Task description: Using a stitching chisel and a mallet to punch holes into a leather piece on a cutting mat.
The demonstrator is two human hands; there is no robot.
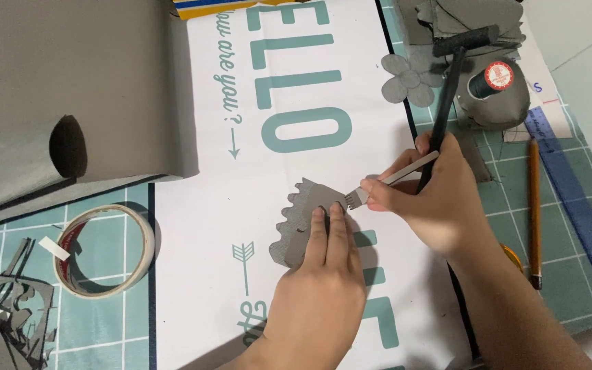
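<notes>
- Two hands at work, head view. My left hand (320, 288) lies flat, fingers (328, 229) extended and pressing the grey scalloped leather piece (299, 223) onto the white printed sheet (296, 164) on the counter.
- My right hand (433, 188) has its fingers closed around a pronged metal chisel (392, 181), prongs touching the piece's right edge, and also around a black hammer (450, 89).
- Tape roll (104, 250) lies well to the left; pencil (534, 212) to the right.
</notes>
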